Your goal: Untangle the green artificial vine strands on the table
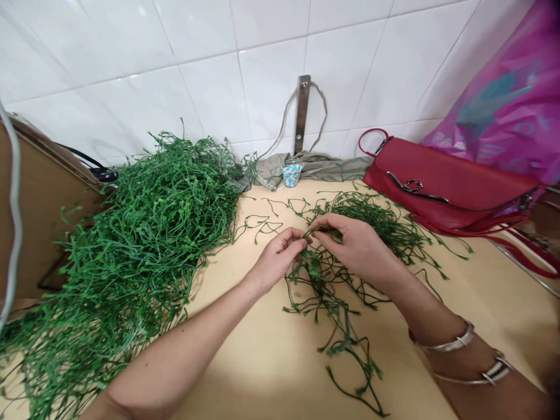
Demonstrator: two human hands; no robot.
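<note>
Near the middle of the table, my left hand (280, 255) pinches a thin green plant stem (311, 230) between thumb and fingers. My right hand (356, 245), with bracelets on its forearm, pinches the same stem close beside it. The stem looks like artificial greenery. Below the fingers hangs a tangle of branching green stems (339, 300), trailing down the tabletop; whether it joins the held stem I cannot tell. Behind my right hand lies a flat pile of similar stems (371, 213). A far larger heap of green stems (161, 216) fills the left side.
A cardboard box (48, 198) stands at the left edge. Along the tiled wall are a grey cloth (335, 168) and a small cup (291, 174) with blue-white contents. At right lie a red handbag (455, 181) and a purple plastic bag (511, 111). Loose sprigs dot the table (258, 356).
</note>
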